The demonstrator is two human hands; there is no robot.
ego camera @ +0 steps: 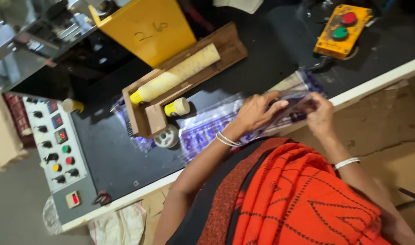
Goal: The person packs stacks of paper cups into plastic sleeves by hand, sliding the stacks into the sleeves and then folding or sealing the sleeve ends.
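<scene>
A clear plastic bag (292, 105) is held at the near edge of the black worktop (244, 72), pinched between the left hand (255, 112) and the right hand (320, 114) — both grips closed on it. The slippery film could be dropped off the edge, or the loose sheets (207, 131) beneath dragged towards the small white wheel (166, 136) — a snag is likely there.

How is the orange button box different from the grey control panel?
The orange button box is small and bright orange, while the grey control panel is longer and pale grey. The orange button box has only two big round buttons, one red and one green; the grey control panel has many small knobs, coloured buttons and little lit displays. Both sit at the black worktable and both have red and green buttons.
</scene>
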